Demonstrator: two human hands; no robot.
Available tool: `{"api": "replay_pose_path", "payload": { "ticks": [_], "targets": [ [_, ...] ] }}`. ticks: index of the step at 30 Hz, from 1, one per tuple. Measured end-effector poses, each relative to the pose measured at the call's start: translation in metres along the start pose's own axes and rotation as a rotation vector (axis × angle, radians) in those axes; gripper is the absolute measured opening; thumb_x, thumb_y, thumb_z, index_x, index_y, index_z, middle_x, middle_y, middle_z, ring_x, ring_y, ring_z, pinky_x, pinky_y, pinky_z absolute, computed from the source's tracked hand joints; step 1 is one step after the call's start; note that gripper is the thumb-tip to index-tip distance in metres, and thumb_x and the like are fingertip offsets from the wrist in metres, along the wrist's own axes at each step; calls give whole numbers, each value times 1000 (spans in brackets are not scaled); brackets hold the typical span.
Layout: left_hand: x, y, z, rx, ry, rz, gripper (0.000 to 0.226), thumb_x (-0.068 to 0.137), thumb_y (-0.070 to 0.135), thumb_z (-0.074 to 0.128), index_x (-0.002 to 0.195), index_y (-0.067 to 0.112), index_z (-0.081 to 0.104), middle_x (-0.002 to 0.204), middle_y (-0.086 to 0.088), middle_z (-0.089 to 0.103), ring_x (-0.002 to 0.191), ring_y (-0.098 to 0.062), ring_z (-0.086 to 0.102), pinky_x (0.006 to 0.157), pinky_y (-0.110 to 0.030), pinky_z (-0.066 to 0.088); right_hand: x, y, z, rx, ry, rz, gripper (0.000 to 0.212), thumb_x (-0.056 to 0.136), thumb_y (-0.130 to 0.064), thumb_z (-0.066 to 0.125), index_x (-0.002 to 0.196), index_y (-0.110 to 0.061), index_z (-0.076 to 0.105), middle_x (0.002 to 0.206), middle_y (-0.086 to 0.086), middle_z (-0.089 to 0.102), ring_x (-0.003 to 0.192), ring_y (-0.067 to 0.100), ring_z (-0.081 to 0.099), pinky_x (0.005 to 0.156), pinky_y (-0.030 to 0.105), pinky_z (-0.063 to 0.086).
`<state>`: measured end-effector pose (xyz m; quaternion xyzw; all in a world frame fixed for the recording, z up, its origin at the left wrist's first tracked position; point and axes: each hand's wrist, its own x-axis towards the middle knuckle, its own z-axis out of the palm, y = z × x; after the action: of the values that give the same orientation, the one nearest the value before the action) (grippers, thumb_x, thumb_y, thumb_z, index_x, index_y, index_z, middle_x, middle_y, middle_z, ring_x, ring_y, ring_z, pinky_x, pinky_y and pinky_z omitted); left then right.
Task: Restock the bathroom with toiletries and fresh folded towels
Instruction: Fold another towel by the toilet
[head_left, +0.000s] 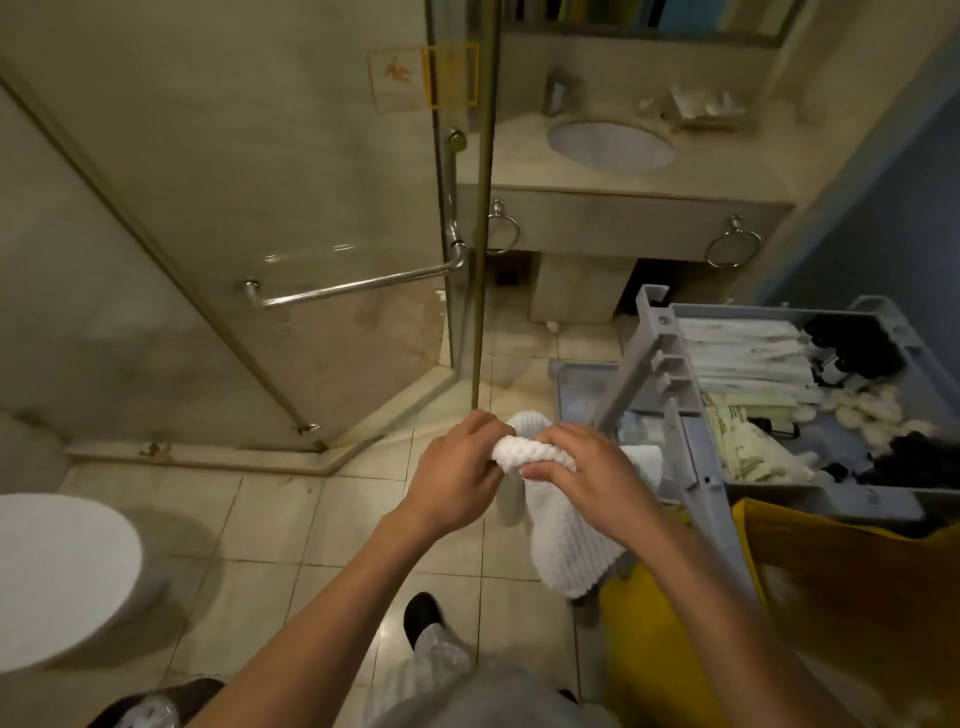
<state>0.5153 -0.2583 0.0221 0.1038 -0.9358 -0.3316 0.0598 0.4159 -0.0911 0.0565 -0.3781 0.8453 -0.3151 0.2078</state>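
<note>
A white ribbed towel (566, 545) hangs in front of me over the tiled floor. My left hand (462, 478) grips its bunched upper edge from the left. My right hand (582, 473) grips the same edge from the right, fingers curled over the fabric. The rest of the towel droops below my right wrist. To the right stands a grey housekeeping cart tray (675, 364) with wrapped toiletries (748, 353), small dark bottles (852, 343) and pale round soaps (862, 410).
A glass shower enclosure (260, 208) with a chrome bar (353, 286) fills the left. The vanity with sink (613, 145) is ahead, two towel rings (732, 244) on its front. A toilet (57, 577) sits at lower left. A yellow bag (831, 597) hangs on the cart.
</note>
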Motion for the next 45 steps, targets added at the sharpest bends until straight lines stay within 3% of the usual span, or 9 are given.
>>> {"api": "replay_pose_path", "payload": {
  "ticks": [5, 10, 18, 23, 29, 32, 37, 42, 45],
  "targets": [
    [5, -39, -43, -43, 157, -57, 15, 83, 19, 54, 92, 28, 61, 96, 14, 61, 88, -11, 57, 67, -35, 47, 45, -29, 19, -65, -28, -31, 22, 83, -46, 72, 98, -35, 60, 89, -22, 56, 87, -5, 51, 69, 17, 35],
    [-4, -82, -93, 46, 306, -121, 18, 83, 19, 55, 96, 27, 64, 92, 17, 59, 87, -11, 53, 67, -29, 34, 81, -51, 48, -117, -77, -14, 30, 85, -48, 68, 110, -33, 62, 99, -18, 59, 89, 2, 56, 72, 21, 43],
    [-40, -141, -150, 35, 436, -330, 14, 87, 28, 60, 99, 28, 55, 89, 9, 66, 81, -15, 59, 65, -34, 46, 139, -96, 85, -134, -73, -183, 26, 95, -39, 58, 118, -26, 61, 111, -10, 59, 103, 11, 54, 88, 36, 47],
    [-60, -157, -168, 1, 497, -362, 18, 88, 20, 60, 89, 36, 52, 84, 18, 58, 79, -10, 57, 63, -27, 36, 170, -122, 109, -135, -110, -253, 26, 97, -31, 56, 122, -27, 59, 116, -11, 57, 109, 9, 50, 93, 32, 44],
    [-67, -181, -180, 22, 565, -470, 12, 93, 27, 58, 103, 27, 63, 92, 13, 67, 83, -10, 60, 66, -26, 41, 199, -148, 142, -18, -187, -353, 42, 92, -21, 63, 132, -28, 53, 129, -13, 47, 122, 5, 42, 101, 20, 33],
    [-65, -188, -188, -46, 665, -566, 8, 91, 26, 63, 98, 26, 66, 82, 16, 62, 74, -4, 57, 62, -18, 36, 211, -162, 159, 49, -290, -414, 39, 93, -24, 63, 131, -30, 54, 127, -15, 47, 120, 1, 45, 101, 23, 38],
    [-56, -198, -207, -219, 821, -713, 7, 86, 20, 67, 92, 22, 72, 81, 10, 69, 74, -2, 61, 66, -20, 47, 233, -181, 182, 157, -497, -483, 37, 91, -30, 66, 127, -33, 56, 118, -23, 50, 111, -2, 52, 97, 27, 47],
    [-38, -202, -226, -342, 965, -923, 14, 85, 20, 71, 98, 18, 72, 80, 11, 66, 67, -1, 58, 58, -8, 42, 264, -198, 194, 263, -639, -508, 43, 87, -34, 72, 128, -32, 57, 126, -22, 47, 116, -2, 52, 98, 25, 48],
    [-29, -206, -232, -418, 1042, -972, 14, 86, 21, 72, 99, 16, 71, 83, 0, 68, 68, -5, 58, 57, -9, 43, 282, -205, 197, 289, -722, -510, 49, 86, -38, 72, 131, -31, 54, 133, -21, 45, 121, -4, 49, 101, 24, 47]
  ]
}}
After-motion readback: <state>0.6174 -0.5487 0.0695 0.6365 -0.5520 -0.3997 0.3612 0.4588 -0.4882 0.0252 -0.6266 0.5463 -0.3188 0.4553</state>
